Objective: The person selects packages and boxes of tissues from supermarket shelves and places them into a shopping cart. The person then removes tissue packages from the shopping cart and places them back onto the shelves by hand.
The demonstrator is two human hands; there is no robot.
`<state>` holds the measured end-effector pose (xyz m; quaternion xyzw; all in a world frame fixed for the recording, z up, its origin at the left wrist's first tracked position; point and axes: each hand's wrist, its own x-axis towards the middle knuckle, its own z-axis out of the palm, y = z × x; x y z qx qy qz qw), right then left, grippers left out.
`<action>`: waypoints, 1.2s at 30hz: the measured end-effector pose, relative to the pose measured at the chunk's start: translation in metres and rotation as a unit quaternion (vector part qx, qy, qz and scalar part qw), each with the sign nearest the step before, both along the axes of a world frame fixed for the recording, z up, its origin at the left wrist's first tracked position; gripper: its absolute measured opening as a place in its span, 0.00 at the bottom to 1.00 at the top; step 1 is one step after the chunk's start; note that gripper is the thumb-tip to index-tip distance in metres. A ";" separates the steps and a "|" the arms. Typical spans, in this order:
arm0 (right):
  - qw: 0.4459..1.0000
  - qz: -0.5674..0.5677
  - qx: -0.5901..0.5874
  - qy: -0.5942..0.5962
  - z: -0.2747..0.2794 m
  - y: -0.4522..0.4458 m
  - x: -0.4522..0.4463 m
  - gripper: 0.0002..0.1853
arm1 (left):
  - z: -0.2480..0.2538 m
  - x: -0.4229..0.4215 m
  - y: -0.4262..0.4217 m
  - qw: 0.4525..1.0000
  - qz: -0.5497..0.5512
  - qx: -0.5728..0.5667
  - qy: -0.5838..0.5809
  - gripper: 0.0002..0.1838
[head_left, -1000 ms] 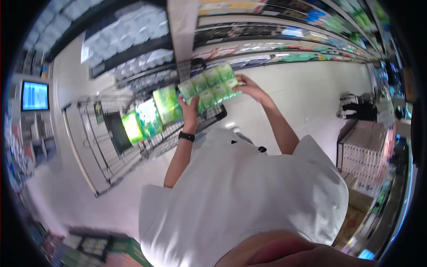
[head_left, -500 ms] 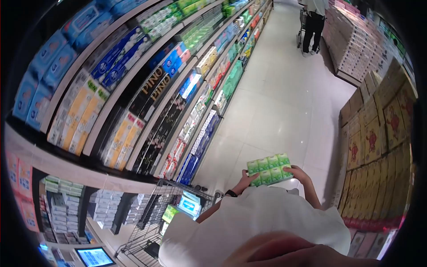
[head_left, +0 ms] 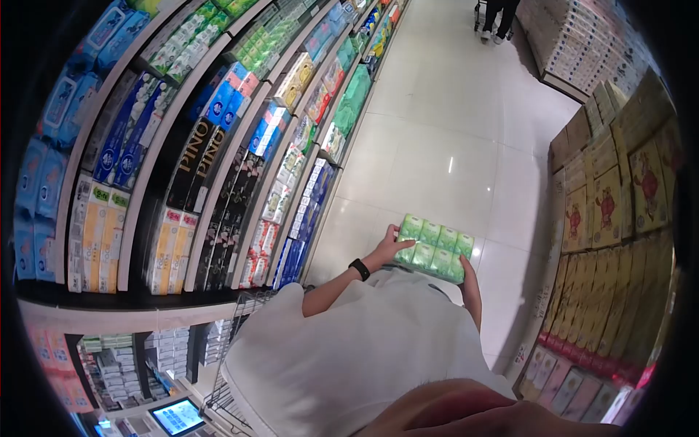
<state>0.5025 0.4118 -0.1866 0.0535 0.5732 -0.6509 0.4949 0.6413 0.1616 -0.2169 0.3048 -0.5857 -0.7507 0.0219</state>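
A green plastic-wrapped multipack of tissues (head_left: 435, 249) is held in front of my body, its small packs lined up in two rows. My left hand (head_left: 393, 246) grips its left end, thumb over the top face. At the right end, my right hand (head_left: 467, 272) is closed on the edge, thumb along the side. The undersides of both hands are hidden by the pack. A black band (head_left: 359, 269) circles my left wrist. My white shirt (head_left: 349, 335) fills the space below the pack.
Shelves of tissue packs (head_left: 196, 164) line the left side. A wire shopping cart (head_left: 226, 393) stands at lower left near a lit screen (head_left: 177, 416). Stacked cartons (head_left: 608, 211) rise on the right. Along the tiled aisle (head_left: 429, 146), a person (head_left: 497, 18) stands with a cart.
My view has turned and shifted, so the shelves sit farther left. The tissue multipack appears higher and more tilted, right end lower. More of my left forearm shows; the cart is mostly covered.
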 end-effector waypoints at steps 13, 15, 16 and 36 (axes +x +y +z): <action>0.908 0.274 -0.049 0.314 0.120 -0.408 -0.209 0.41 | 0.161 -0.053 -0.304 0.933 0.245 -0.128 0.230 0.28; 0.891 0.307 -0.042 0.331 0.156 -0.476 -0.205 0.41 | 0.162 -0.041 -0.323 0.910 0.325 -0.125 0.227 0.29; 0.877 0.351 -0.053 0.324 0.177 -0.504 -0.200 0.41 | 0.158 -0.035 -0.327 0.903 0.348 -0.120 0.223 0.29; 0.871 0.472 0.136 0.019 0.016 -0.611 -0.423 0.35 | 0.028 -0.261 -0.434 0.924 0.374 0.078 -0.036 0.25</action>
